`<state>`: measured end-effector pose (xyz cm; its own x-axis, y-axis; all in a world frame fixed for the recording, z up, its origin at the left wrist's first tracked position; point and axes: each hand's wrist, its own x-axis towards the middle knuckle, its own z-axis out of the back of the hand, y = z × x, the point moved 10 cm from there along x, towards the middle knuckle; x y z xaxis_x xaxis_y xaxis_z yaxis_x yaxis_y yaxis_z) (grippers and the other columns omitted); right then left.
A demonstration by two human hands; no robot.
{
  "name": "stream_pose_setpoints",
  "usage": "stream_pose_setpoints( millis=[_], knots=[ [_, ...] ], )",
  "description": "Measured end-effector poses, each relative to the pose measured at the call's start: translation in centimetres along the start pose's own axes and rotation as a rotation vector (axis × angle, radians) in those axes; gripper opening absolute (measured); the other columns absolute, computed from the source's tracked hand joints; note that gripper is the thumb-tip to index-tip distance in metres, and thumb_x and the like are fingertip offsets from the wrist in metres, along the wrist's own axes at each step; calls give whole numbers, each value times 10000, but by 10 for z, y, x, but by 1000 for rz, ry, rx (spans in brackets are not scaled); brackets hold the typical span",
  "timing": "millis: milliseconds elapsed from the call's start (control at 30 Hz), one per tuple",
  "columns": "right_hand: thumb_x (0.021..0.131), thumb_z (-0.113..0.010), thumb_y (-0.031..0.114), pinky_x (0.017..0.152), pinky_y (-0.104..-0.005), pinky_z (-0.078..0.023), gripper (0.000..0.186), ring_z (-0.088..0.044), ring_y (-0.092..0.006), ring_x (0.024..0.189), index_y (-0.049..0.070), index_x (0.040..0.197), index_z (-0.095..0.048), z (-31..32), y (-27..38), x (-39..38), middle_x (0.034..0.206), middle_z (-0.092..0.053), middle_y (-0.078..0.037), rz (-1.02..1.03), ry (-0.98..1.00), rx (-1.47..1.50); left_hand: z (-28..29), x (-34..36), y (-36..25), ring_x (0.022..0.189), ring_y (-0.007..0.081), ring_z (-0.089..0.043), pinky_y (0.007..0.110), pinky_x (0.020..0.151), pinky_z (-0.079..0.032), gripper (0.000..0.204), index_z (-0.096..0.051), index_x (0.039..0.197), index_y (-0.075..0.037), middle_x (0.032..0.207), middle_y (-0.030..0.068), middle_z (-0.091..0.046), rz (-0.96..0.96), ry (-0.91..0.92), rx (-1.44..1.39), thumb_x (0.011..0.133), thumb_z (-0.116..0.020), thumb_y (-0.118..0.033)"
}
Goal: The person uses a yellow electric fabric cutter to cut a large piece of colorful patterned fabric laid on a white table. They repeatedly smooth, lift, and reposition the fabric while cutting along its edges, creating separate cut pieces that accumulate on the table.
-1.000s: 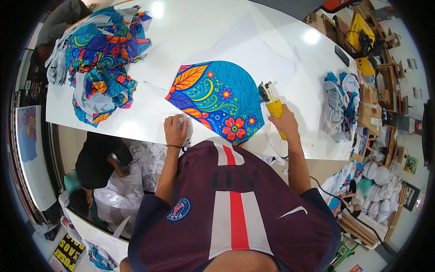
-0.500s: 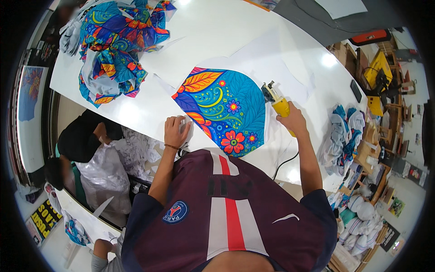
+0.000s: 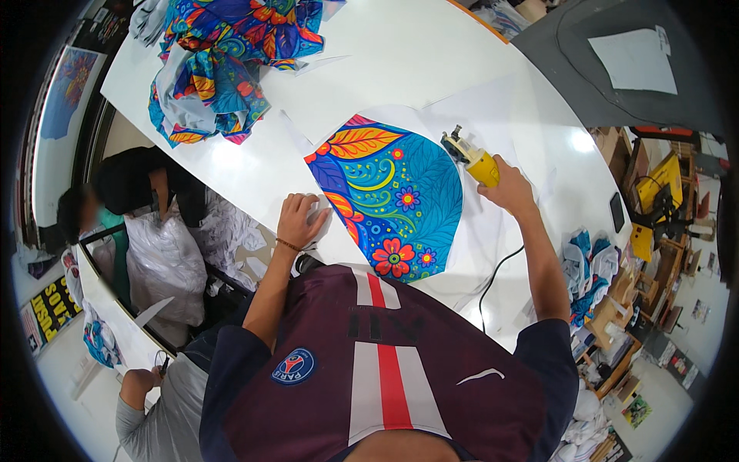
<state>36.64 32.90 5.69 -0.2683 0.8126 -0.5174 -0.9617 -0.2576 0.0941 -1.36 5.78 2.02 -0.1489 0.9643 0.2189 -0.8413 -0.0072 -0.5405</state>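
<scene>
A printed fabric piece (image 3: 408, 196) with bright flowers and leaves on blue lies on the white table in front of me, white material around its edges. My right hand (image 3: 506, 186) is wrapped round the yellow body of an electric fabric cutter (image 3: 481, 165). The cutter's metal head is beside the piece's curved upper right edge, and its black cord (image 3: 493, 281) trails toward me. My left hand (image 3: 300, 222) rests on the table just left of the fabric, fingers spread and holding nothing.
Crumpled printed fabric (image 3: 223, 69) is heaped at the far left of the table (image 3: 385, 58). A phone (image 3: 616, 212) and more bunched fabric (image 3: 589, 269) lie at the right edge. At left are a person in black (image 3: 138, 185), a clear plastic bag (image 3: 165, 266) and another person's grey sleeve (image 3: 165, 408).
My right hand has moved the cutter slightly farther away along the fabric's curved right edge. My left hand stays beside the fabric. The whole view has shifted and turned a little.
</scene>
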Motion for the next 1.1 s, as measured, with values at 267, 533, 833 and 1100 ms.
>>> stream_pose_setpoints(
  millis=[267,533,833,1100],
  knots=[
    [763,-786,394,843,-479,-609,696,-753,-405,950,138,1365,-550,20,51,45,1052,-754,-215,139,63,-121,3,1,1,906,314,-580,422,830,-485,337,-653,1058,-66,970,104,-601,24,-5,14,866,-831,-278],
    [751,-790,397,841,-477,-607,721,-748,-374,970,160,1385,-540,29,111,74,1044,-748,-186,266,76,-193,8,2,3,889,302,-579,414,818,-488,321,-663,1024,-65,952,102,-606,47,-46,-32,864,-825,-292],
    [743,-775,442,840,-504,-603,739,-747,-405,977,131,1383,-574,33,185,86,1048,-758,-233,395,-5,-206,12,2,4,882,300,-581,408,823,-495,332,-651,1028,-51,933,106,-603,56,-32,-57,873,-806,-301],
    [781,-767,486,873,-504,-575,682,-735,-381,1008,95,1317,-612,28,219,122,1085,-742,-225,381,-15,101,14,3,3,877,299,-582,419,805,-490,316,-651,1024,-54,933,105,-606,39,-49,-39,873,-806,-284]
  ],
)
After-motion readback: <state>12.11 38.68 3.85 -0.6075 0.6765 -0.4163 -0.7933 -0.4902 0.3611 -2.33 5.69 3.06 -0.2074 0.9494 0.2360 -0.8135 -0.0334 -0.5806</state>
